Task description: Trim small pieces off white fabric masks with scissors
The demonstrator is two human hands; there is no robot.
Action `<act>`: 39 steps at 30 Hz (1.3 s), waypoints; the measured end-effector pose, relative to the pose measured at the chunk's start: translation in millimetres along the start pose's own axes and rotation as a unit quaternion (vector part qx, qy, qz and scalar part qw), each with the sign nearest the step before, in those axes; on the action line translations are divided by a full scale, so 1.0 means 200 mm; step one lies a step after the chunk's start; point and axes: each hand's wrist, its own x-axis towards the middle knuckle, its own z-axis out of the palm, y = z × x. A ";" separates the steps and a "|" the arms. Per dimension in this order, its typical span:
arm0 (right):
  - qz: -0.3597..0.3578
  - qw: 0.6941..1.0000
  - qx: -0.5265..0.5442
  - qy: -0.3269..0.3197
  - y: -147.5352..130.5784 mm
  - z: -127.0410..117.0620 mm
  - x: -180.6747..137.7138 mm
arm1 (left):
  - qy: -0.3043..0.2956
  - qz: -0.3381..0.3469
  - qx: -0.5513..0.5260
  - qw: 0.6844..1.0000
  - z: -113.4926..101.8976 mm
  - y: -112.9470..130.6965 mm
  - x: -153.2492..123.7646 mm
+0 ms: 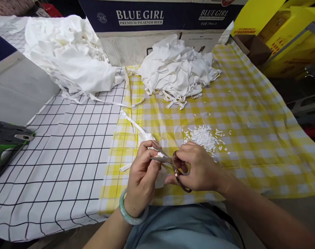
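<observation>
My left hand (144, 169), with a green bangle at the wrist, pinches a white fabric piece (146, 136) with thin straps. Part of the cloth hangs below the fingers, and one strap runs up and away over the yellow check. In my right hand (197, 166) is a pair of scissors (170, 160), fingers through the bronze-coloured handles. The blades are apart and point left, around a small white bit of the fabric at my left fingertips. Just beyond my right hand lies a heap of tiny white snippets (203, 137).
Two piles of white strapped fabric pieces lie further back, a larger pile (69, 55) left and another pile (178, 69) centre. Behind them stands a Blue Girl beer carton (157, 31). A green and black tool (7, 141) is at the left edge; yellow bags (289, 52) are at right.
</observation>
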 end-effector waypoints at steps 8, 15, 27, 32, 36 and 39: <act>-0.003 1.000 0.010 0.013 0.00 0.00 -0.01 | -0.007 0.004 -0.019 1.000 0.01 -0.01 0.00; 0.006 0.999 0.030 0.029 0.02 -0.01 -0.04 | -0.025 0.009 0.007 1.000 0.03 -0.02 0.00; 0.157 0.982 0.058 0.088 0.16 -0.01 -0.35 | -0.181 0.019 0.056 0.982 0.26 -0.06 0.13; 0.273 0.945 0.165 0.076 0.20 0.04 -0.42 | -0.200 -0.030 0.046 0.978 0.31 -0.11 0.11; 0.304 0.910 0.259 0.115 0.23 0.02 -0.42 | -0.222 -0.021 0.085 0.971 0.20 0.00 0.06; 0.230 0.928 0.266 0.124 0.25 0.00 -0.36 | -0.302 -0.008 0.172 0.938 -0.02 0.14 -0.01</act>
